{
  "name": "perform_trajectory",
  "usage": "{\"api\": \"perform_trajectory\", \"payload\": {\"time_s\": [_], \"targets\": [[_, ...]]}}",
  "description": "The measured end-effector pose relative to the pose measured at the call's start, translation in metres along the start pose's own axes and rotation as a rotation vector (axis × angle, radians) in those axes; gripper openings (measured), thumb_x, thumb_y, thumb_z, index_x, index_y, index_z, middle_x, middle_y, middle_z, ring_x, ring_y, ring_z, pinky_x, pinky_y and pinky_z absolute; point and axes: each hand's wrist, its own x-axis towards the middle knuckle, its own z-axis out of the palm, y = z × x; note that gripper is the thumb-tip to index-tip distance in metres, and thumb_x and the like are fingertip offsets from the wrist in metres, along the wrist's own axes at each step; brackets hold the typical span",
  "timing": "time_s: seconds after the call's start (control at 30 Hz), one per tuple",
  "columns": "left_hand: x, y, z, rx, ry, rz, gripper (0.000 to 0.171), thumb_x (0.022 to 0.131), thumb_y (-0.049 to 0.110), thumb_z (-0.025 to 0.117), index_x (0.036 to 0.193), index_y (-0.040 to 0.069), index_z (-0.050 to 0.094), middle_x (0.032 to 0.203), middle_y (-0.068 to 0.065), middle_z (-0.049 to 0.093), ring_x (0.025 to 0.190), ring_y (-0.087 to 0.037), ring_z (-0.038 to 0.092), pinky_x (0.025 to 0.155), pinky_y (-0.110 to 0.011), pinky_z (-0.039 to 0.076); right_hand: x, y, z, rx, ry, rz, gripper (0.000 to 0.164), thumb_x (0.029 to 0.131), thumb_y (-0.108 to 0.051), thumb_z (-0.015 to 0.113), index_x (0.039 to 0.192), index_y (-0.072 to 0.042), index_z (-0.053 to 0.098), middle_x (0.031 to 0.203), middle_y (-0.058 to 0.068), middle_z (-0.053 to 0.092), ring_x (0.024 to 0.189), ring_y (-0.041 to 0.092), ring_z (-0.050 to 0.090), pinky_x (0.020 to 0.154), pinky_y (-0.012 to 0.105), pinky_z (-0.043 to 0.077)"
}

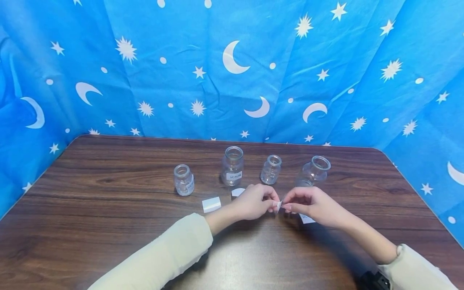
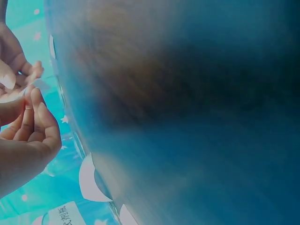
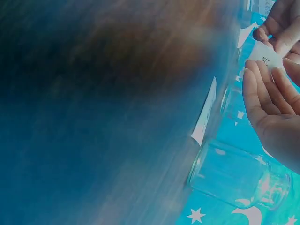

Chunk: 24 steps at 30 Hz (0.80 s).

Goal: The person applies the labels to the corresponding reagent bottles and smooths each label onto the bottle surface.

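Observation:
Fingertips of both hands meet over the middle of the table. Between them is a small white label [image 1: 279, 206], which shows dark writing in the right wrist view. My left hand [image 1: 255, 201] pinches one side of it between thumb and forefinger. My right hand [image 1: 315, 204] pinches the opposite edge, its other fingers bent alongside. Behind the hands stands a small clear glass jar [image 1: 270, 170] with no lid. A wider open glass jar [image 1: 314, 171] is just beyond the right hand, which partly covers its base. Under the right hand lies another written label [image 1: 307, 218], partly hidden.
To the left stand a tall glass jar [image 1: 232, 166] and a small one [image 1: 184, 181], both bearing white written labels. A blank white piece [image 1: 211, 204] lies near the left forearm; another curled piece [image 1: 237, 192] sits behind the left wrist. A blue starry cloth [image 1: 203, 88] hangs behind the table.

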Motion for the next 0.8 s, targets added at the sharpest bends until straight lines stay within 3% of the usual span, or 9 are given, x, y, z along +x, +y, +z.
{"api": "perform_trajectory", "payload": {"time_s": [0.27,0.57,0.8], "targets": [[-0.001,0.001,0.001,0.01,-0.003,0.023,0.012,0.087,0.008,0.059,0.077,0.012,0.063,0.063,0.006,0.059,0.061,-0.003,0.053,0.064,-0.017,0.039,0.003,0.002,0.005,-0.018,0.01,-0.01,0.007,0.088,-0.007,0.059,0.092,-0.006,0.064,0.083,0.01,0.064,0.072,0.011,0.057,0.063,0.026,0.048],[0.001,-0.002,0.001,0.032,0.01,0.016,0.011,0.087,0.009,0.059,0.076,0.011,0.063,0.064,0.005,0.061,0.059,-0.003,0.052,0.062,-0.018,0.039,0.001,0.004,0.003,-0.054,0.015,-0.002,0.005,0.087,-0.005,0.059,0.086,-0.005,0.064,0.077,0.01,0.063,0.066,0.019,0.055,0.058,0.026,0.047],[0.003,-0.009,-0.003,0.068,0.021,-0.049,0.01,0.084,0.005,0.059,0.076,0.01,0.063,0.062,0.007,0.059,0.055,-0.003,0.051,0.058,-0.018,0.04,-0.009,0.005,-0.004,-0.063,-0.011,-0.019,0.006,0.086,-0.003,0.059,0.083,-0.006,0.063,0.074,0.01,0.062,0.064,0.011,0.053,0.055,0.023,0.044]]}}
